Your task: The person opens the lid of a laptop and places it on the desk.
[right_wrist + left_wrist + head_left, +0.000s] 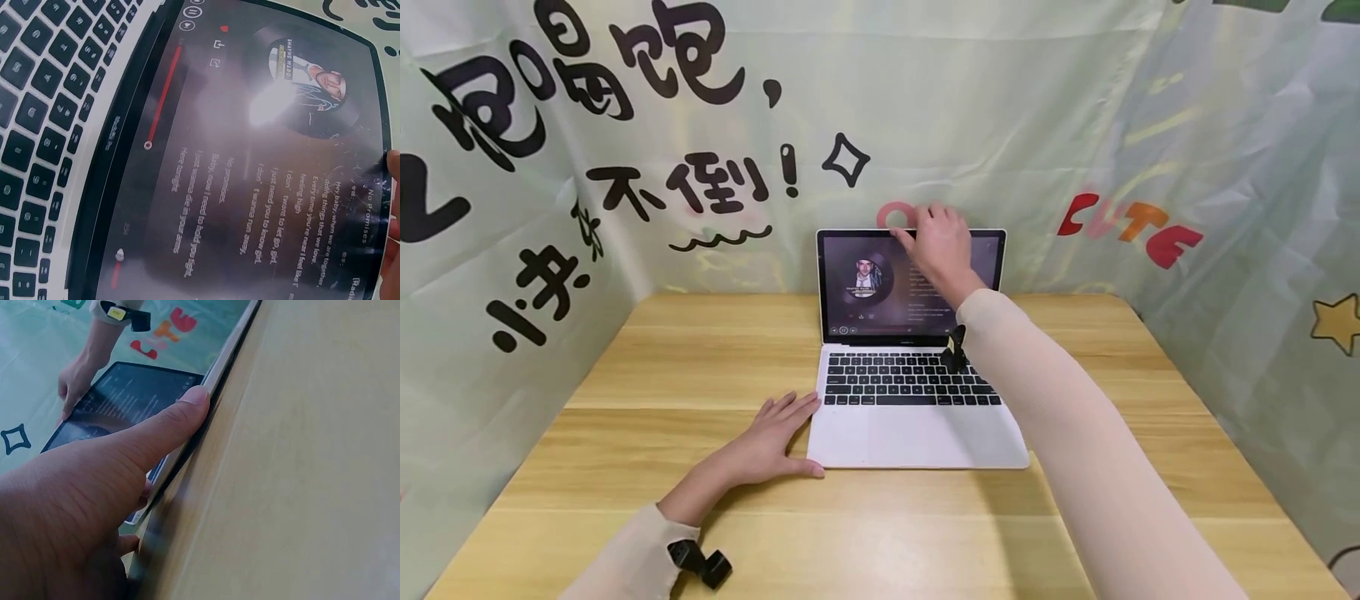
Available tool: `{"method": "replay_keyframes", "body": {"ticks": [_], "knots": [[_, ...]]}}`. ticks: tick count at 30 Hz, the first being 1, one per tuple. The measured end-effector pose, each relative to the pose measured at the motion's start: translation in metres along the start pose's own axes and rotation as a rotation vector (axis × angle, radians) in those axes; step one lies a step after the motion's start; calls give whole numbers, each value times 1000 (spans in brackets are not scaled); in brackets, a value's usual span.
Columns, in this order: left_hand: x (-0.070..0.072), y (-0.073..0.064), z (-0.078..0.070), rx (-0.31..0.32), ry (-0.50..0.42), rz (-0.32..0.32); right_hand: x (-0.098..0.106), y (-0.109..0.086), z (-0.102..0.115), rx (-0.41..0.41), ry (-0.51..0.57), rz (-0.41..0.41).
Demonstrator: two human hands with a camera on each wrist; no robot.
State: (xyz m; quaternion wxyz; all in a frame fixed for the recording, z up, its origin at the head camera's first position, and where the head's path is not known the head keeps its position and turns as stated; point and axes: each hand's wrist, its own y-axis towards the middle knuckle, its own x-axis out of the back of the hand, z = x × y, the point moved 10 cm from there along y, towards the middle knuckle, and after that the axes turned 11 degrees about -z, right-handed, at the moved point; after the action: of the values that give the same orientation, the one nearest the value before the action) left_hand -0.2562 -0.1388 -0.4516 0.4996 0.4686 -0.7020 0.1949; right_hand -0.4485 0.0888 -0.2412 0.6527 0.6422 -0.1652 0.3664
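An unfolded laptop (917, 437) sits on the wooden table, its lit screen (868, 321) tilted back. A music player with song lyrics fills the screen. My right hand (942, 246) grips the lid's top edge, thumb on the screen side and fingers over the back. In the right wrist view, only the right thumb (393, 164) and parts of the fingers show at the border. At the laptop's front left corner rests my left hand (767, 446), fingers spread along the side edge. The left thumb (181, 415) lies straight against the front edge of the base.
The wooden table (700, 350) runs back to a pale printed cloth (970, 100) hung around it on the sides and behind. Black characters and the coloured word CUTE (1127, 229) are printed there. A small black device (700, 562) is strapped at the left cuff.
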Motion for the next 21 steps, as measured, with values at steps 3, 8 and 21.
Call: {"method": "replay_keyframes", "body": {"ticks": [3, 8, 21], "knots": [[-1, -1, 1, 4, 6, 13, 4, -3, 2, 13, 7, 12], [0, -1, 2, 6, 35, 41, 13, -9, 2, 44, 27, 13], [3, 3, -5, 3, 110, 142, 26, -24, 4, 161, 77, 29]]}}
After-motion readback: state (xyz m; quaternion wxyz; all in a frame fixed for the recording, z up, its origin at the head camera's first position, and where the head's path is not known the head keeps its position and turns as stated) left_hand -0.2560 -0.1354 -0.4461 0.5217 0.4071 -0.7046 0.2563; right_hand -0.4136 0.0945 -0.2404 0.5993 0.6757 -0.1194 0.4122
